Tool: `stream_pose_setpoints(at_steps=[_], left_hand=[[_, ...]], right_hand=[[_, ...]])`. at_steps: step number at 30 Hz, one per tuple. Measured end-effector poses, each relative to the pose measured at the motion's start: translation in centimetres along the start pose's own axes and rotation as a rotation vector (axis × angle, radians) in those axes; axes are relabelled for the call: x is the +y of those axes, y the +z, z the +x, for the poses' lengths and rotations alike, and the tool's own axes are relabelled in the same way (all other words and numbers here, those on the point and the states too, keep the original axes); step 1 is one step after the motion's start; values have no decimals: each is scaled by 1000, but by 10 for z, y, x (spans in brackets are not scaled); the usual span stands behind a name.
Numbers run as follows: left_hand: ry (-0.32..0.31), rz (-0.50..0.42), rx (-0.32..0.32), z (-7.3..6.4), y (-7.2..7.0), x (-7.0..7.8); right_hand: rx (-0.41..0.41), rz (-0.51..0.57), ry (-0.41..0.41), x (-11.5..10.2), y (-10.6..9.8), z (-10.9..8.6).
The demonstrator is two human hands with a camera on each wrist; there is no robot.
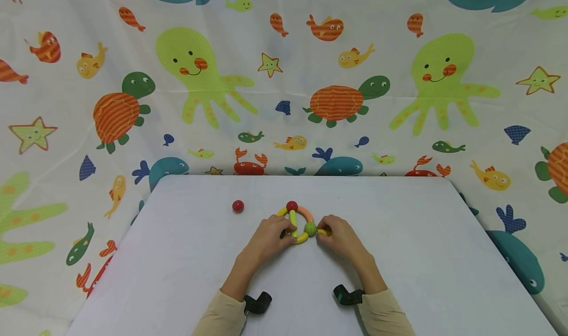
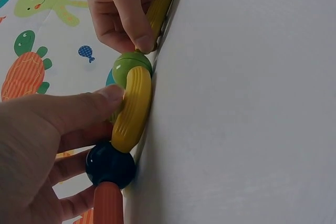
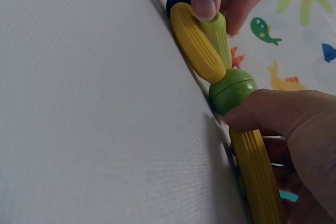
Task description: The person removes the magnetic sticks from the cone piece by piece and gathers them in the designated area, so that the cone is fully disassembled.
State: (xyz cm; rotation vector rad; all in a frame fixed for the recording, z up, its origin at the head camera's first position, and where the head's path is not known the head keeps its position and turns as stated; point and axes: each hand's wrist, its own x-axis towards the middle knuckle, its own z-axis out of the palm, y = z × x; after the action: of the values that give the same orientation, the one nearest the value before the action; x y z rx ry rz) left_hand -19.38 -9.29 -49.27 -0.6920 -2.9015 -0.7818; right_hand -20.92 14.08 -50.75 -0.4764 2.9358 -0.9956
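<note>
A toy frame of building balls and sticks lies on the white table between both hands. Its red ball (image 1: 291, 206), curved orange stick (image 1: 307, 213) and green ball (image 1: 310, 228) show in the head view. My left hand (image 1: 271, 235) pinches a yellow-green stick (image 3: 216, 38) with thumb and fingers, beside the curved yellow stick (image 2: 134, 111). Its other fingers lie behind the dark blue ball (image 2: 110, 165), which joins a red-orange stick (image 2: 108, 203). With my right hand (image 1: 341, 237) I hold another yellow stick (image 3: 256, 177), its end at the green ball.
A loose red ball (image 1: 237, 206) lies on the table (image 1: 177, 257), left of the frame and toward the far edge. Behind the table hangs a cloth (image 1: 284, 45) printed with sea animals. Black wrist cameras (image 1: 258, 303) sit at both cuffs.
</note>
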Motion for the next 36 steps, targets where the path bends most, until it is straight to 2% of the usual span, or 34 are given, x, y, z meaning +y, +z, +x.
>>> stream_pose_setpoints(at_steps=[12,28,36], left_hand=[[-8,-2,0,-1,0,1],[-26,-14,-6,-1,0,0],[-26,-25,-5,-1,-1,0]], right_hand=[[2,6,64,4,-4,-1],[-34,22,89,4,-10,-2],[-97,23,108,10,-20,-5]])
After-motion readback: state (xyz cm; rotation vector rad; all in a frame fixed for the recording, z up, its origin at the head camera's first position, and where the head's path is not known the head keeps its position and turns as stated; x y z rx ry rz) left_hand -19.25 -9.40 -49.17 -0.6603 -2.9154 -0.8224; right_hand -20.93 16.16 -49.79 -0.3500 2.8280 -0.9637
